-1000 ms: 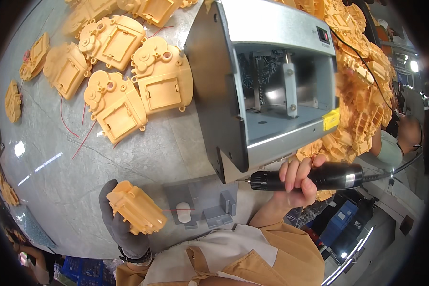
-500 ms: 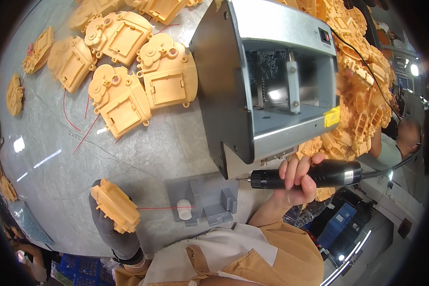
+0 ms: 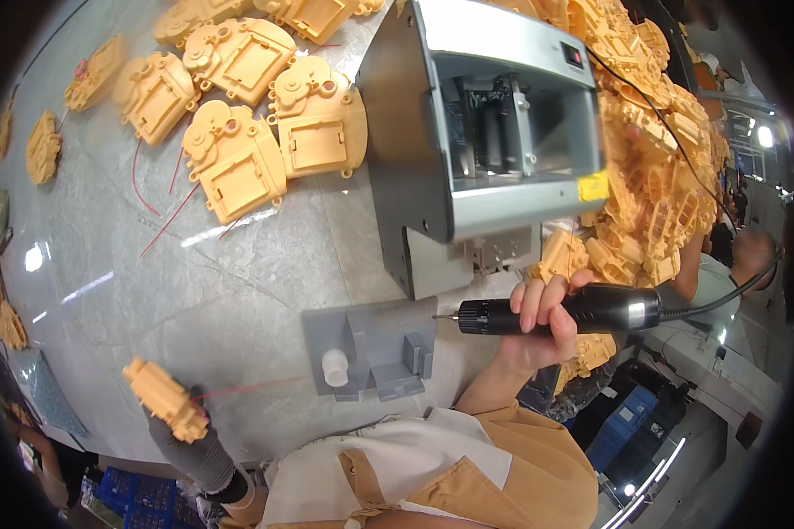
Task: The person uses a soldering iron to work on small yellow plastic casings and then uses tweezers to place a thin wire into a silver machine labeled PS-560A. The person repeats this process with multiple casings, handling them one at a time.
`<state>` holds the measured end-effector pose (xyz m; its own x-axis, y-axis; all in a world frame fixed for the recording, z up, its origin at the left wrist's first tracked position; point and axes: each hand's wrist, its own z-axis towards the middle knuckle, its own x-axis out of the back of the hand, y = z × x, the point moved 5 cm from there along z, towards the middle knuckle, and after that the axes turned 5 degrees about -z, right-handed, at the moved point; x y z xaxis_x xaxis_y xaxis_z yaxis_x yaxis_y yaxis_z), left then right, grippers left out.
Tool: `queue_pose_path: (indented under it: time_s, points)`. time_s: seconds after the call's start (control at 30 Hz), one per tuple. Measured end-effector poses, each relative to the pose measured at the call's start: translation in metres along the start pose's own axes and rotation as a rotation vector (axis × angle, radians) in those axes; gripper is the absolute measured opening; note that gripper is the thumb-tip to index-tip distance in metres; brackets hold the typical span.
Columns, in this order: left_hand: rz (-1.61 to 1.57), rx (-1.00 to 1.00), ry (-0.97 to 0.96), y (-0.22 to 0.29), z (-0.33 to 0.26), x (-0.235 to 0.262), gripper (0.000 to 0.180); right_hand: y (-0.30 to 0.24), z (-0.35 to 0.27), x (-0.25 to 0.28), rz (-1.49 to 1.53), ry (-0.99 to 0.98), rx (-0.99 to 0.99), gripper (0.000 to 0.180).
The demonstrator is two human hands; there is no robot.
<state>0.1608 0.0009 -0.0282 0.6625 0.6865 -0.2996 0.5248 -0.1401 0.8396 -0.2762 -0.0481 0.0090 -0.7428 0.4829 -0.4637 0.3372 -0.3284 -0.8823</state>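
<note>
My left hand (image 3: 201,454), in a dark grey glove, grips a yellow-orange plastic housing (image 3: 163,397) over the table at the lower left. A thin red wire trails from that housing toward the right. My bare right hand (image 3: 538,339) is wrapped round a black electric screwdriver (image 3: 609,310), held level with its bit pointing left. Just left of the bit lies a grey fixture (image 3: 375,322) with raised blocks, bearing a small white cylinder (image 3: 334,368). Beyond the screwdriver stands a metal screw feeder (image 3: 406,159) with an open front and a yellow tape patch.
Several similar housings (image 3: 238,172) with red wires lie on the grey table (image 3: 265,264) at the far left. A large heap of housings (image 3: 644,167) rises behind and right of the feeder. A cable (image 3: 732,304) runs from the screwdriver. Another person (image 3: 723,273) sits at the right.
My left hand has carried the housing left and slightly nearer, away from the fixture, and the housing has turned. The view has shifted a little. My right hand still holds the screwdriver.
</note>
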Motion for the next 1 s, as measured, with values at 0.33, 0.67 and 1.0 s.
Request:
queue_pose_path:
  time_s: [0.33,0.67,1.0]
  points:
    - [1.515,-0.531,0.525,0.023,-0.037,0.347,0.035,-0.025,-0.021,-0.006,-0.13,0.08,0.151,0.042]
    - [1.76,0.147,0.568,-0.168,-0.019,0.441,0.036,-0.034,-0.023,-0.007,-0.003,0.096,0.22,0.042]
    - [1.898,0.176,0.743,-0.12,-0.013,0.472,0.037,-0.032,-0.022,0.002,-0.052,0.132,0.246,0.041]
